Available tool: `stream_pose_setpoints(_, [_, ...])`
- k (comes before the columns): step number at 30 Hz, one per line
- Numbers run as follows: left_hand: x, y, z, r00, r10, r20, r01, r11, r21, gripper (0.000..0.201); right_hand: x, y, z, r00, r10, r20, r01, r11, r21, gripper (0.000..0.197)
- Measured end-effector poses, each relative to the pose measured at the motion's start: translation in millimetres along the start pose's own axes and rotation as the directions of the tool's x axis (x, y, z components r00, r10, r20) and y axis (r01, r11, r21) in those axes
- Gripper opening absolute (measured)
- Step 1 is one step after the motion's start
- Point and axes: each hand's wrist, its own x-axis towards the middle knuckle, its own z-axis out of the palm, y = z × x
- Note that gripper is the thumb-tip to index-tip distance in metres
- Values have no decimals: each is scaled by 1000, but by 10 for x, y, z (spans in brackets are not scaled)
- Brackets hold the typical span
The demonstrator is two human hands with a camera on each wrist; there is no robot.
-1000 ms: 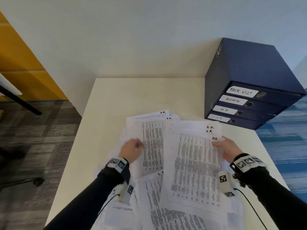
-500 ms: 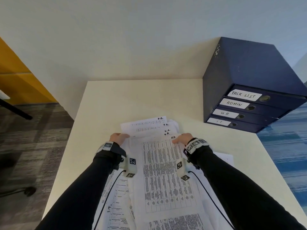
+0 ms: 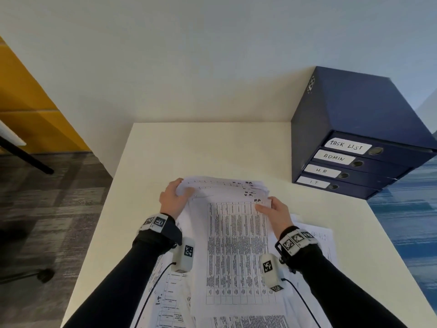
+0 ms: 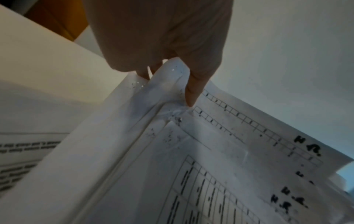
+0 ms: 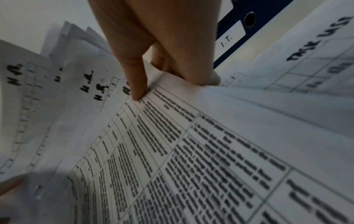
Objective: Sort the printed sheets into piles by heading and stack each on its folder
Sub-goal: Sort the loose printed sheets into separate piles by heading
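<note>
A fanned bundle of printed sheets (image 3: 236,245) headed "H.R." lies lifted between both hands over the cream table (image 3: 189,150). My left hand (image 3: 175,197) grips the bundle's far left corner, thumb on top and fingers underneath (image 4: 191,91). My right hand (image 3: 272,209) pinches the top right corner of the uppermost sheet (image 5: 172,136), thumb (image 5: 136,84) pressing beside its heading. Four dark blue folders (image 3: 350,166) are stacked at the far right, labelled TASK LIST, ADMIN, H.R and I.T. The I.T. folder (image 5: 229,40) shows behind my right hand.
More loose sheets (image 3: 172,304) lie under and around the bundle at the near edge; one headed TASK LIST (image 5: 316,45) lies to the right. The wall stands just behind the table. Floor drops off on the left (image 3: 47,221) and right.
Both hands have gathered the spread H.R. sheets into one bundle, moved closer together and away from me, and now grip its top corners. My head has come nearer the table.
</note>
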Motion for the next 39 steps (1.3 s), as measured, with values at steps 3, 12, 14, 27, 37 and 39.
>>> stream_pose_setpoints(3, [-86,53,-29,992,114,-46,-115,993,-35,72,-115,-166,-82,999,-36,12,35,996,76,15])
stream_pose_setpoints(12, [-231,60,-244,987,160,-17,-160,961,-225,62,-311,-471,-303,987,-97,127,80,988,134,19])
stream_pose_setpoints(14, [-250,4,-254,998,53,44,-36,944,-328,68,-353,-542,-328,991,-79,112,53,973,223,12])
stream_pose_setpoints(27, [-727,775,-121,954,261,149,-194,914,-357,33,-448,-1071,-497,997,-68,39,45,903,428,11])
stream_pose_setpoints(37, [-934,1300,-197,866,427,-261,-499,780,-378,35,-875,-1605,-359,887,-438,-148,461,813,357,31])
stream_pose_setpoints(39, [-1040,1221,-127,861,424,-280,-505,774,-381,40,-886,-1493,-338,886,-452,-104,459,820,342,26])
